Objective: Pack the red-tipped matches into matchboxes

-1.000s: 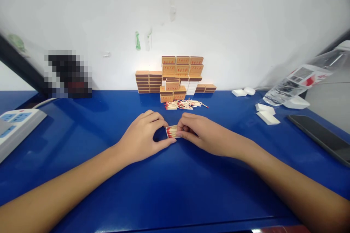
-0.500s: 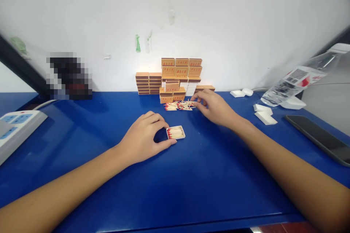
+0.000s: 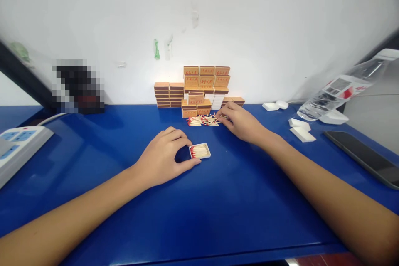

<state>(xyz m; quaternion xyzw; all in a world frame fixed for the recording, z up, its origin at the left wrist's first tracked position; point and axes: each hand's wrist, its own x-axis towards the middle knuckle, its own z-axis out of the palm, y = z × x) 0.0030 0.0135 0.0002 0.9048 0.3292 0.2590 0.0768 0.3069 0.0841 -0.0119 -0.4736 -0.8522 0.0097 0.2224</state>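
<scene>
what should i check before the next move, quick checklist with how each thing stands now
1. Tray steadied: ok, the left hand has thumb and finger at the left end of the tray.
2. Matches in the tray lined up: ok, red heads at the left end.
3. Right hand at the loose matches: ok, fingertips at the pile's right side.
4. Match gripped by the right hand: cannot tell, too small.
5. Loose matches aligned: not ok, they lie jumbled.
6. Bottle and phone apart from both hands: ok, off to the right.
</scene>
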